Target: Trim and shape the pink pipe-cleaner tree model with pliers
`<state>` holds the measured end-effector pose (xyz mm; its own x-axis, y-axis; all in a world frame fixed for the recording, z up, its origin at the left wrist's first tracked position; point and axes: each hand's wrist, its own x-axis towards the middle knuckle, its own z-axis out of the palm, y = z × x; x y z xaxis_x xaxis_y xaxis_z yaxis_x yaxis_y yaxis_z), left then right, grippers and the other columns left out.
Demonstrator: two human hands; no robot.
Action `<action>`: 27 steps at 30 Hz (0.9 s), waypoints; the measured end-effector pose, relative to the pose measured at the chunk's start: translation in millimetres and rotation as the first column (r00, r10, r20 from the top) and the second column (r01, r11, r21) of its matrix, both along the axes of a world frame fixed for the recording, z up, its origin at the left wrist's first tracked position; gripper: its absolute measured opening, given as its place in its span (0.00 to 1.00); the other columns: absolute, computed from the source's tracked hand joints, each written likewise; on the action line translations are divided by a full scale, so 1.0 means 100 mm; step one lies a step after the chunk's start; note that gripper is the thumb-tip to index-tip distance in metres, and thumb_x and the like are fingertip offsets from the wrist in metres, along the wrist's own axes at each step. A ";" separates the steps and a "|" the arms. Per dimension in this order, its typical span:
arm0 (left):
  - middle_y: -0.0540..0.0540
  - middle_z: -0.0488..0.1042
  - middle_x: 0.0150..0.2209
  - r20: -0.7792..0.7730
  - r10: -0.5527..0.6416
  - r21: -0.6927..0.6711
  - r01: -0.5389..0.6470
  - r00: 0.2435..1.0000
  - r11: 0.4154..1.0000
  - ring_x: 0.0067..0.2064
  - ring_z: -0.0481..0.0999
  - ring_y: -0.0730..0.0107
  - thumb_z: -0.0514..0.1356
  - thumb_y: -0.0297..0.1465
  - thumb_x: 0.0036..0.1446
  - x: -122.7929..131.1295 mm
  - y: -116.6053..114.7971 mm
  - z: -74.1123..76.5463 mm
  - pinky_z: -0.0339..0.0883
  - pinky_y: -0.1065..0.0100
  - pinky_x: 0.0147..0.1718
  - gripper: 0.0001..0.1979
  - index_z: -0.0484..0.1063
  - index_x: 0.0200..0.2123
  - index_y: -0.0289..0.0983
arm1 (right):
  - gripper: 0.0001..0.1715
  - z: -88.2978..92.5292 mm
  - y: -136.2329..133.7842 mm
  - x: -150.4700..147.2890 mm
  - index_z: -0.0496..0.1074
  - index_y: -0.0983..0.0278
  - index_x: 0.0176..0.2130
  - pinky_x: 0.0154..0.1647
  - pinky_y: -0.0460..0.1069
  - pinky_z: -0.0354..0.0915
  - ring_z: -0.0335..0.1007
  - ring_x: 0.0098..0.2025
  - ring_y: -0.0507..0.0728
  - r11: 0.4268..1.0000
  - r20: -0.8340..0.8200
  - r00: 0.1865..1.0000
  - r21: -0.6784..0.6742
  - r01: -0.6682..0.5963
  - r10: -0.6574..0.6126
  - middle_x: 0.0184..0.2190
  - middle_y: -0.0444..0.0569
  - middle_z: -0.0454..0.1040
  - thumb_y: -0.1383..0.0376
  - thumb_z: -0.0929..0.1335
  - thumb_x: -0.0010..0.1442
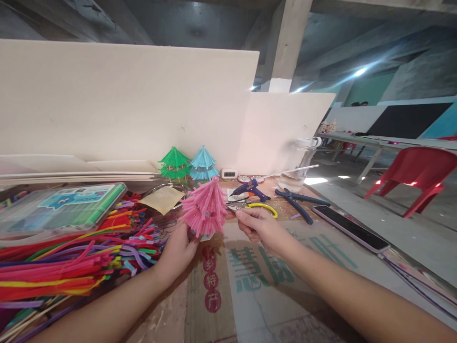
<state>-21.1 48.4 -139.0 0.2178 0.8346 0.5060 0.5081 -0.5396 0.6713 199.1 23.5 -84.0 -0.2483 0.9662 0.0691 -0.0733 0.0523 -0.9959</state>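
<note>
A pink pipe-cleaner tree (204, 209), with two drooping tiers, stands upright in front of me. My left hand (180, 240) is closed on it low on the left side; its lower part and the fingertips are hidden behind the pink strands. My right hand (259, 225) is just right of the tree, thumb and fingers pressed together; what they pinch, if anything, I cannot make out. Right behind that hand lie yellow-handled scissors (269, 207). Farther back stand a green pipe-cleaner tree (174, 163) and a light blue one (203, 163).
Loose pipe cleaners (71, 267) heap at left beside a plastic case (60, 207). Behind are a yellowish paper square (163, 200), small digital clock (229, 173), blue glue gun (252, 189), pliers (298, 202) and water bottle (298, 162). A phone (352, 228) lies at right.
</note>
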 end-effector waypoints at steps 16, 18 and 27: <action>0.33 0.75 0.50 -0.026 0.009 0.041 -0.008 1.000 0.999 0.53 0.74 0.50 0.53 0.38 0.58 0.01 -0.01 0.00 0.66 0.49 0.52 0.18 0.69 0.46 0.33 | 0.33 0.01 -0.01 -0.02 0.68 0.65 0.27 0.18 0.46 0.32 0.38 0.16 0.45 1.000 0.004 1.000 -0.014 0.022 -0.022 0.14 0.33 0.52 0.39 0.73 0.39; 0.33 0.75 0.50 -0.019 0.008 0.046 -0.007 1.000 0.999 0.53 0.73 0.51 0.53 0.37 0.57 0.01 0.00 0.00 0.65 0.50 0.53 0.17 0.69 0.46 0.34 | 0.33 0.01 -0.01 -0.02 0.69 0.65 0.28 0.18 0.46 0.33 0.38 0.16 0.45 1.000 0.002 1.000 -0.016 0.025 -0.025 0.13 0.33 0.52 0.39 0.73 0.39; 0.35 0.76 0.48 -0.015 -0.002 0.040 0.002 1.000 0.999 0.51 0.74 0.51 0.53 0.40 0.58 0.01 0.01 -0.01 0.66 0.50 0.52 0.17 0.69 0.45 0.34 | 0.33 0.03 -0.02 -0.01 0.70 0.66 0.28 0.18 0.46 0.33 0.39 0.17 0.45 1.000 0.017 0.999 -0.005 0.029 -0.029 0.14 0.33 0.51 0.40 0.73 0.39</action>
<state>-20.4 49.4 -140.1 0.2275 0.8135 0.5352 0.5170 -0.5667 0.6415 197.8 21.6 -81.4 -0.2216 0.9733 0.0603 -0.0551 0.0492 -0.9973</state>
